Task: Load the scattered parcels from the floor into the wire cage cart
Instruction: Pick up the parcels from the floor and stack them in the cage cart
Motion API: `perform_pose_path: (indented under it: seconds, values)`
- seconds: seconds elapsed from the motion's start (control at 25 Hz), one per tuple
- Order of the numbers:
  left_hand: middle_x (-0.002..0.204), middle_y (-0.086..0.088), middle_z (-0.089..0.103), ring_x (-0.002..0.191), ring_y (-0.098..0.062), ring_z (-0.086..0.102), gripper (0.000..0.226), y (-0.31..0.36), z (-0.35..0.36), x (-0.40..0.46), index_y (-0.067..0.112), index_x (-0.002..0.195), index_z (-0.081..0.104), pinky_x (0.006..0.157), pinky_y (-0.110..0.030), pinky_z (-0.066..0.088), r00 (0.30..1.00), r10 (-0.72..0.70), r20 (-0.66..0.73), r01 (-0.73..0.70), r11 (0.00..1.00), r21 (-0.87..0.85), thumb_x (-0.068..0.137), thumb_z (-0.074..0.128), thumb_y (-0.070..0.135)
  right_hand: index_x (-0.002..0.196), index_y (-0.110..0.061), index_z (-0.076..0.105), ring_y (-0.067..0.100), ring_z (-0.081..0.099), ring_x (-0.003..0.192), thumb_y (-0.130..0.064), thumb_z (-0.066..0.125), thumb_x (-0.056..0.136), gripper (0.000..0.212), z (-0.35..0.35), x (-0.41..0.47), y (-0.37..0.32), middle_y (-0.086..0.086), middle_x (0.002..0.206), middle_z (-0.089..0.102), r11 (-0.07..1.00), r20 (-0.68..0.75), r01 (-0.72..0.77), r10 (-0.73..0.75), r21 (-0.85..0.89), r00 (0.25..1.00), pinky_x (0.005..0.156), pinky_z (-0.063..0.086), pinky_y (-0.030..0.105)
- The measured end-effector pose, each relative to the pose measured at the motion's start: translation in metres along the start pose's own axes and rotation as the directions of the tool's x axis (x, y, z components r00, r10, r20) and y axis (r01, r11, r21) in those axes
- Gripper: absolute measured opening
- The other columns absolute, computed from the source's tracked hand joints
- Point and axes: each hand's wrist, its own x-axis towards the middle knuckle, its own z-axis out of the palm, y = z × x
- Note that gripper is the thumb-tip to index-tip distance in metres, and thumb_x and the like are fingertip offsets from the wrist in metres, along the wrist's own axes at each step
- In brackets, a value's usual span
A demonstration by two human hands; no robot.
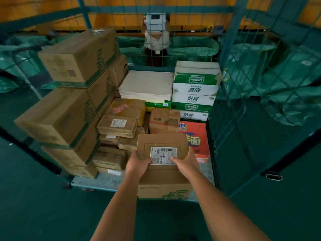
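Observation:
A small brown cardboard parcel [161, 142] with a white shipping label is held over the front of the wire cage cart [243, 101]. My left hand [137, 162] grips its near left corner, thumb on top. My right hand [186, 162] grips its near right corner, thumb on the label. Right under the parcel sits a larger brown box [165, 185] with green print, at the cart's front edge. The cart holds several stacked parcels behind it.
Large brown cartons [69, 80] are stacked high on the cart's left. White and green tissue cases [194, 91] stand at the back right, a red box [196, 138] in front of them. The cart's mesh door [260, 145] stands open on the right. Green floor surrounds the cart.

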Motion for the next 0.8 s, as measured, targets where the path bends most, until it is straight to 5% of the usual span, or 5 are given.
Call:
perform_pose_path:
  seconds: [0.36, 0.52, 0.6, 0.8]
  values:
    - [0.127, -0.006, 0.057, 0.115, -0.029, 0.054, 0.074, 0.066, 0.115, 0.127, 0.020, 0.143, 0.035, 0.099, -0.042, 0.044, 0.973, -0.215, 0.081, 0.205, 0.971, 0.121, 0.080, 0.072, 0.030, 0.154, -0.027, 0.007, 0.027, 0.037, 0.137, -0.039, 0.070, 0.083, 0.096, -0.043, 0.161, 0.010, 0.002, 0.156, 0.024, 0.981, 0.027, -0.186, 0.188, -0.060, 0.982, 0.106, 0.039, 0.041]
    - [0.116, -0.011, 0.056, 0.108, -0.031, 0.052, 0.048, 0.087, 0.172, 0.166, 0.013, 0.136, 0.042, 0.089, -0.032, 0.038, 0.952, -0.214, 0.217, 0.151, 0.950, 0.272, 0.091, 0.061, 0.017, 0.152, -0.033, 0.012, 0.029, 0.055, 0.116, -0.033, 0.072, 0.078, 0.095, -0.062, 0.216, 0.036, 0.006, 0.148, 0.037, 0.947, 0.037, -0.320, 0.320, -0.019, 0.947, 0.094, 0.051, 0.042]
    - [0.127, -0.007, 0.057, 0.116, -0.030, 0.053, 0.048, 0.087, 0.195, 0.183, 0.016, 0.134, 0.047, 0.099, -0.037, 0.041, 0.933, -0.238, 0.270, 0.156, 0.944, 0.292, 0.089, 0.065, 0.022, 0.153, -0.030, 0.008, 0.030, 0.055, 0.116, -0.030, 0.071, 0.081, 0.095, -0.070, 0.239, 0.043, 0.009, 0.151, 0.034, 0.925, 0.032, -0.375, 0.377, -0.059, 0.925, 0.091, 0.049, 0.034]
    - [0.133, 0.003, 0.056, 0.121, -0.025, 0.052, 0.052, 0.091, 0.240, 0.215, 0.026, 0.131, 0.052, 0.106, -0.047, 0.039, 0.876, -0.309, 0.371, 0.191, 0.927, 0.322, 0.083, 0.070, 0.035, 0.154, -0.025, 0.012, 0.034, 0.044, 0.129, -0.036, 0.066, 0.086, 0.088, -0.085, 0.280, 0.064, 0.010, 0.152, 0.030, 0.867, -0.010, -0.482, 0.485, -0.125, 0.875, 0.105, 0.042, 0.042]
